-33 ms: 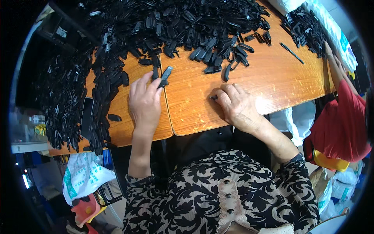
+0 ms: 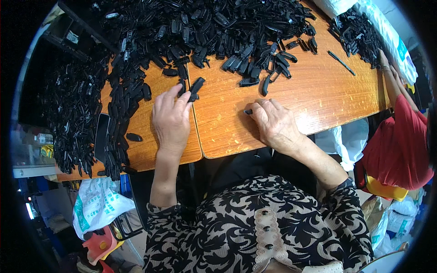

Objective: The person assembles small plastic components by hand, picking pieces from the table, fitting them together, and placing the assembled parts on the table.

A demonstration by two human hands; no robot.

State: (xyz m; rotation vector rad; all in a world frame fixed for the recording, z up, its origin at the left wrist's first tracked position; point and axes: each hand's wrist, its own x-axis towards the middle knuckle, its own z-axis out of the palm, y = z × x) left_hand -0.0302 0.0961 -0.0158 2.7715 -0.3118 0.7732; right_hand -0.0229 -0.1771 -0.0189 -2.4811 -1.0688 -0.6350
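Note:
My left hand (image 2: 172, 120) is at the seam between two wooden tabletops, its thumb and fingers pinching an elongated black plastic casing (image 2: 197, 85). Another dark bit shows at the casing's lower end, by the thumb; I cannot tell whether it is joined on. To the right, my right hand (image 2: 277, 125) rests low over the table with curled fingers. A small black plastic piece (image 2: 247, 112) pokes out of its grip, mostly hidden. Beyond both hands spreads a large heap of similar black plastic parts (image 2: 200, 32), with loose ones reaching toward my left fingertips.
More black parts lie along the left side (image 2: 77, 123), around a dark rectangular object (image 2: 102, 136). A pen (image 2: 341, 63) is on the table (image 2: 314, 91) at right. A person in a red garment (image 2: 396, 145) reaches to another pile (image 2: 357, 34). White bags (image 2: 101, 204) stand below the table.
The casing in my left hand has turned slightly, its face going from shiny grey to dark. My right hand has shifted a little to the left.

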